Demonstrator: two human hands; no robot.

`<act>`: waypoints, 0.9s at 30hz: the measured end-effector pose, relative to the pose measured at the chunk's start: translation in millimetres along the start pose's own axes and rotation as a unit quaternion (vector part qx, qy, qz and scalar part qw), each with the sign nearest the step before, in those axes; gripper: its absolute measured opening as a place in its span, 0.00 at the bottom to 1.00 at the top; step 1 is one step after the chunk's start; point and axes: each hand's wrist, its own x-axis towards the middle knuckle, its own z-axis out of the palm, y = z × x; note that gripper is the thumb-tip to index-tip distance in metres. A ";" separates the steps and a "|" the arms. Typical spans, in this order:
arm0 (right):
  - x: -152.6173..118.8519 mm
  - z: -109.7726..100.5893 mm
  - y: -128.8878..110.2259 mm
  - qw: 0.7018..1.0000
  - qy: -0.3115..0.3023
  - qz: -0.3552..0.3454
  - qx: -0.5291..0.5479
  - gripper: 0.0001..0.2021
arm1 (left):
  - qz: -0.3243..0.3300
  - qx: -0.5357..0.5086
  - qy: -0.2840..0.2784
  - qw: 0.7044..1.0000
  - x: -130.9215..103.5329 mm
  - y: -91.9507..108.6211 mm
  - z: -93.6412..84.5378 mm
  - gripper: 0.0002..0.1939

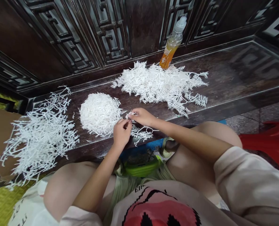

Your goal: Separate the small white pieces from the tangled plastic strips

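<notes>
My left hand (pixel 121 132) and my right hand (pixel 142 116) meet over the front edge of the dark wooden bench. Thumb and fingers of my right hand pinch a small white branched piece (pixel 130 115), apparently plastic. The fingertips of my left hand are closed against the same piece. Just below my right hand, another white branched sprig (pixel 142 133) hangs over the bench edge. Beside my left hand lies a round heap of short white bits (pixel 99 113). Farther back to the right spreads a pile of white branched sprigs (pixel 163 84) with many fine tips.
On the left, a loose pile of bare white stems (pixel 44 135) partly covers brown cardboard (pixel 0 131). A bottle of orange drink (pixel 171 47) stands behind the right pile, against the carved wooden back panel (pixel 144 28). A red plastic stool (pixel 266 141) is at the right.
</notes>
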 end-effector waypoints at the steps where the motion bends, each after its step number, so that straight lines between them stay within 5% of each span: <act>1: 0.0 -0.8 0.0 1.000 -0.009 -0.003 -0.008 0.15 | 0.021 0.056 0.006 0.998 -0.2 0.8 -0.1 0.11; 7: 3.2 0.0 5.5 0.999 0.029 -0.011 -0.043 0.16 | 0.105 0.244 0.022 0.964 -2.5 4.0 1.5 0.11; 18: 10.4 10.8 19.1 0.996 0.074 -0.005 -0.047 0.12 | 0.100 0.232 0.045 0.967 -6.2 7.6 6.6 0.10; 22: 20.5 -29.5 29.8 0.974 0.198 0.097 -0.058 0.10 | 0.080 0.139 0.028 0.987 -25.2 15.6 1.9 0.11; 24: 23.1 -48.3 27.0 0.966 0.235 0.089 -0.062 0.13 | 0.032 0.028 0.000 0.999 -27.6 14.4 -1.0 0.10; 27: 19.8 -49.5 12.3 0.992 0.099 0.077 0.000 0.16 | -0.139 -0.221 -0.026 0.965 -13.3 4.1 -4.2 0.05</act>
